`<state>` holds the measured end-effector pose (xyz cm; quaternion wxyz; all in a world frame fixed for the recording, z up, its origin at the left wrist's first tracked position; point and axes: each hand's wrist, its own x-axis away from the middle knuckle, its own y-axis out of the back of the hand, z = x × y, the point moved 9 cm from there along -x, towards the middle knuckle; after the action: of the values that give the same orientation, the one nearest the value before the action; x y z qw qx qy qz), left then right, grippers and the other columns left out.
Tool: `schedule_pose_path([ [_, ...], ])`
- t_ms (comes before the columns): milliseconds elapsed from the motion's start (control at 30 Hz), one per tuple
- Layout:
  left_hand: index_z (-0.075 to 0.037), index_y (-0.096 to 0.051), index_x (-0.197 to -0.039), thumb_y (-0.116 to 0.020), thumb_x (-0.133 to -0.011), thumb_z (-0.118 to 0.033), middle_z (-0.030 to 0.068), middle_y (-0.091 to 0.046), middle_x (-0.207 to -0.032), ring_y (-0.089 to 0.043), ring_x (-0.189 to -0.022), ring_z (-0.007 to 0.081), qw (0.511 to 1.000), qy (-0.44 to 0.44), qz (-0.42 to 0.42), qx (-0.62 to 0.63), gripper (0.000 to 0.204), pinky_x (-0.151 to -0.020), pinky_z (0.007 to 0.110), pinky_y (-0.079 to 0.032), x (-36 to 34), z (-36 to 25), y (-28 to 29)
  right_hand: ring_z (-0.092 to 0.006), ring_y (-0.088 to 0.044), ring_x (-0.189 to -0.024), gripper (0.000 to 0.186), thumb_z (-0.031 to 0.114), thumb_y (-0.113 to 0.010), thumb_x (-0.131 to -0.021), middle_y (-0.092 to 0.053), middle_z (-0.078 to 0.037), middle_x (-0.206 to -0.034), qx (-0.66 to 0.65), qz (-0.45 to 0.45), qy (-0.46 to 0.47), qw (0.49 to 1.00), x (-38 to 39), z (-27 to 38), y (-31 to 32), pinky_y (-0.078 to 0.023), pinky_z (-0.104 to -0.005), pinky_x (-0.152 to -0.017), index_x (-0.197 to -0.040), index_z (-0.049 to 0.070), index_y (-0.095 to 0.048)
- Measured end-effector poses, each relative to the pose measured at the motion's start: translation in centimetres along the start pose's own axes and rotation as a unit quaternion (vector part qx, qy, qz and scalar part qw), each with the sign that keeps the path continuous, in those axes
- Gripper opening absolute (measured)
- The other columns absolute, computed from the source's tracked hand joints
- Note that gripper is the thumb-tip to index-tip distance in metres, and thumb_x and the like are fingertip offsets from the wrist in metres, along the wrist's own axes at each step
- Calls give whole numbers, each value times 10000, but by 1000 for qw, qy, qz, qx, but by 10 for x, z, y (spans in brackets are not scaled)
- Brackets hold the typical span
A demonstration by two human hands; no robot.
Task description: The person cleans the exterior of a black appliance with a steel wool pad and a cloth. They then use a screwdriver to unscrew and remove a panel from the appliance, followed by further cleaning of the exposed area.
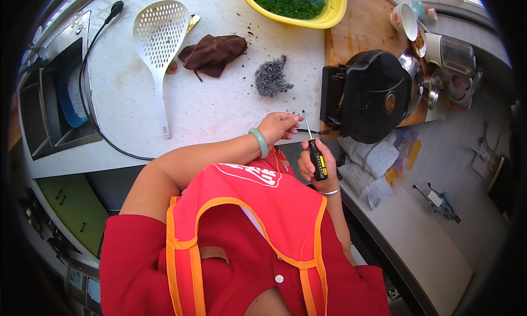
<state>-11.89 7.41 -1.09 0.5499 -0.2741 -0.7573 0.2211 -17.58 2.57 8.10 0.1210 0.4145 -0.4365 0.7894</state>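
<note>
My right hand is wrapped round the black and yellow handle of a screwdriver. Its thin metal shaft points up and away from me, and a small dark bit shows at the tip. Close to that tip is my left hand, thumb and fingers pinched together; whatever is between them is too small to make out. Just right of the screwdriver, a black rounded electric appliance rests by the counter's front edge. A short black cord comes from its lower left and passes behind my left hand.
On the white counter lie a white slotted scoop, a brown cloth, a grey steel-wool scourer and dark crumbs. A yellow basin holds chopped greens. A black power cord runs beside the sink. Bowls stand right.
</note>
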Motion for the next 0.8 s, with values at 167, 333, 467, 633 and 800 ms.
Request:
schedule_pose_path([
  [167, -43, -629, -966, -578, -892, -203, -33, -564, -737, -516, -653, 53, 997, 13, 31, 64, 184, -629, 193, -459, 0, 0, 1, -135, -339, -352, 347, 320, -279, -974, -415, -59, -475, 69, 11, -17, 997, 6, -9, -10, -324, -253, -345, -955, 21, -453],
  [333, -37, -592, -998, -587, -882, -196, -11, -572, -777, -532, -671, 70, 998, -17, -43, 49, 197, -642, 200, -464, -12, -12, 19, -127, -363, -364, 330, 325, -292, -971, -452, -62, -488, 72, -46, 32, 996, 12, -6, 0, -306, -247, -356, -928, 47, -464],
  [467, -34, -542, -1107, -592, -879, -219, 44, -570, -896, -559, -721, 113, 997, -37, 22, -64, 298, -662, 235, -489, -1, -12, -5, -134, -437, -410, 284, 321, -350, -963, -482, -63, -524, 86, -205, 143, 964, 11, 7, 40, -339, -242, -377, -894, 65, -452],
  [633, -31, -502, -1183, -594, -875, -291, 71, -555, -922, -561, -736, 132, 953, -37, 186, -235, 414, -665, 274, -507, 37, -7, -55, -113, -483, -491, 267, 345, -402, -943, -479, -22, -563, 108, -285, 217, 927, 8, 20, 47, -351, -238, -408, -853, 104, -472],
  [800, 1, -447, -1243, -680, -767, -370, 100, -508, -821, -512, -719, 162, 873, -209, 165, -408, 647, -660, 292, -450, 48, -25, -62, -110, -504, -539, 294, 323, -387, -950, -516, -37, -615, 123, -272, 215, 930, 6, 21, 39, -401, -241, -469, -849, 66, -488],
])
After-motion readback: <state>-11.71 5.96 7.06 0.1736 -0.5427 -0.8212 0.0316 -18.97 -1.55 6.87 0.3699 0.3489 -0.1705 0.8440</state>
